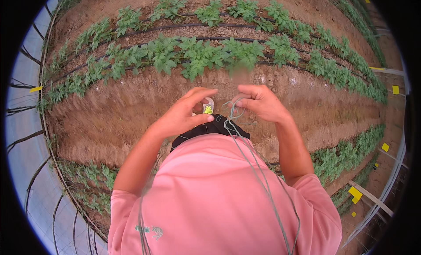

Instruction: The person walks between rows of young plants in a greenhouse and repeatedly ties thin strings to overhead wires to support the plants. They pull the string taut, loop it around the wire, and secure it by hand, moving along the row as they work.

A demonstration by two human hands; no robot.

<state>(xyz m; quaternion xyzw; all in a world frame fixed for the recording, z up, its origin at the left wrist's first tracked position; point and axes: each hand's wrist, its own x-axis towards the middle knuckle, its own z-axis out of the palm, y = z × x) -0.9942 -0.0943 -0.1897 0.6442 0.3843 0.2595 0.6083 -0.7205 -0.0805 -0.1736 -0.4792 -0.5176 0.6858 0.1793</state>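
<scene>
Both my hands are raised in front of my waist, a short gap between them. My right hand (262,102) pinches a loose loop of thin green twine (234,110) between thumb and fingers. From that loop, long strands run down over my pink shirt toward the lower edge. My left hand (193,108) is curved, its thumb and index finger apart, and I see nothing held between them. In the opening of its fingers shows a pale shoe (208,107) with yellow-green laces, lower down near the ground. Other strands of twine hang along the left side of the shirt.
Ahead, leafy green plants (199,55) grow in rows along black drip hoses (210,38). Bare brown soil (109,115) lies between these and more plants (351,154) behind me. A plastic greenhouse wall with dark ribs (37,171) curves at the left; yellow cards (355,193) hang at the right.
</scene>
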